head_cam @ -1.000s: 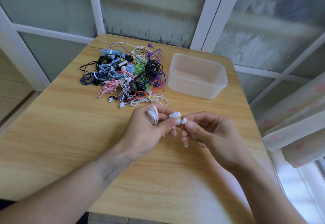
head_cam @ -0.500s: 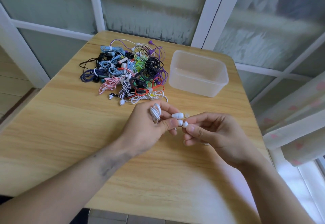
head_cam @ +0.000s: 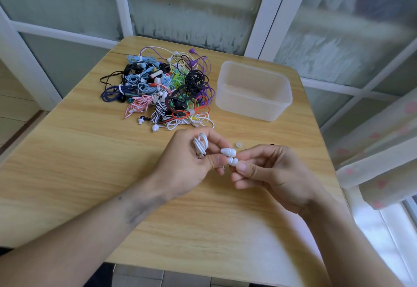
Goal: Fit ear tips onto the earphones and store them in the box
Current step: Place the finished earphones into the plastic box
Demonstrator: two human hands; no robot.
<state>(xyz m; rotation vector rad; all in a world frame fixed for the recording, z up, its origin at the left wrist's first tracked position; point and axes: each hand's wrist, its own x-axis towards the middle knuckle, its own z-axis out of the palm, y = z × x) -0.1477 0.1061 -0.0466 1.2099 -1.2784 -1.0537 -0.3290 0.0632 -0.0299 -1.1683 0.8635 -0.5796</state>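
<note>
Head view showed your two hands meeting low over the desk [head_cam: 67, 174], fingertips nearly touching. Your left hand [head_cam: 187, 165] gripped a coiled white earphone cable [head_cam: 200, 144] with both white earbuds [head_cam: 228, 151] poking out past the thumb. Your right hand [head_cam: 270, 174] pinched the lower earbud's end between thumb and forefinger, apparently seating an ear tip; whether it was fully on could not be told. Just beyond, a loose ear tip [head_cam: 239, 144] lay on the desk, so the upper bud probably remained to be fitted. Farther back sat the tangled pile of earphones [head_cam: 162, 90], and to its right the clear box [head_cam: 255, 90], which looked empty. You were therefore early in the job: nothing stored, most pairs untouched. The right desk edge ran close to your right wrist, and the box stood near the far right corner, while bare desk lay open to your left
</note>
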